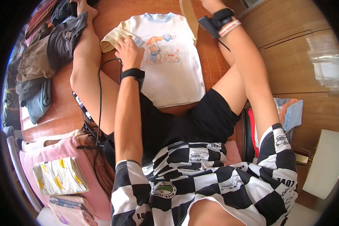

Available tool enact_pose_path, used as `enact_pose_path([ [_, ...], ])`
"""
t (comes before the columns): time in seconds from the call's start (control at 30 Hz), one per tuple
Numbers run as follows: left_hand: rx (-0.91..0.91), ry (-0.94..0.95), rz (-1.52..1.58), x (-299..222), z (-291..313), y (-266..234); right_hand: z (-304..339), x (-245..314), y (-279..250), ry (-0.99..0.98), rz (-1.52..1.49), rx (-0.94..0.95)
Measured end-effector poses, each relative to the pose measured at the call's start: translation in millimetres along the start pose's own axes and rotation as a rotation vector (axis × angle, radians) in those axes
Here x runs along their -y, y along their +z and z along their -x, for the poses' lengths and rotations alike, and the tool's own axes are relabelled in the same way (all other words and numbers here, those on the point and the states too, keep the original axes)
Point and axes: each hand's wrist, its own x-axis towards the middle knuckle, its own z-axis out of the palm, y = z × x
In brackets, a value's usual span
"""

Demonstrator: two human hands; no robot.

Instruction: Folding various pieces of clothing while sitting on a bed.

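The floor (pixel 60 101) is made of wood, reddish brown and glossy, and it spreads to the left of the panels (pixel 297 51). These panels are also of wood, in a paler, yellowish brown. On the panels there lies a bright white reflection (pixel 327 56). Near their lower end is a white slab (pixel 324 165). Well apart, left of the panels, runs a pale rail (pixel 23 171).

1. Black-and-white checked fabric shirt (pixel 211 184): bold black capitals on several white squares, near the sleeve edges and hem.
2. Round green-and-black printed badge (pixel 164 189) on that shirt: pale lettering curving along its dark rim.
3. Narrow white wristband (pixel 229 28): small red lettering.
4. White T-shirt with pale yellow sleeves (pixel 175 81): small side-seam label (pixel 202 85), too tiny to read.
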Motion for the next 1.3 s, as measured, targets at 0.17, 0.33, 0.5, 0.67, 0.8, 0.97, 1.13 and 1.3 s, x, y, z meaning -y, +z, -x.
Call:
enact_pose_path([
  [0.17, 0.382, 0.014, -0.139, 40, -50, -3, -7, -13, 95, -0.244, -0.110, -0.005],
  [0.33, 0.258, -0.139, 0.177, 63, -88, -53, 18, -25, 132, 0.034, 0.136, 0.172],
  [0.5, -0.153, -0.584, 1.087, 72, -119, -102, 39, -44, 180, -0.049, 0.377, 0.310],
  [0.67, -0.404, -0.602, 1.351, 101, -125, -118, 60, -53, 221, 0.046, 0.206, 0.348],
  [0.8, -0.451, -0.511, 1.192, 134, -121, -115, 85, -53, 210, 0.069, 0.313, 0.514],
  [0.97, -0.328, 0.019, 0.081, 130, -123, -122, 124, -63, 132, 0.014, 0.343, 0.691],
  [1.13, -0.336, -0.228, 0.901, 57, -158, -125, 140, -87, 26, 0.246, 0.454, 0.599],
  [1.3, -0.210, -0.091, 1.129, -30, -166, -91, 154, -111, -38, 0.454, 0.456, 0.463],
])
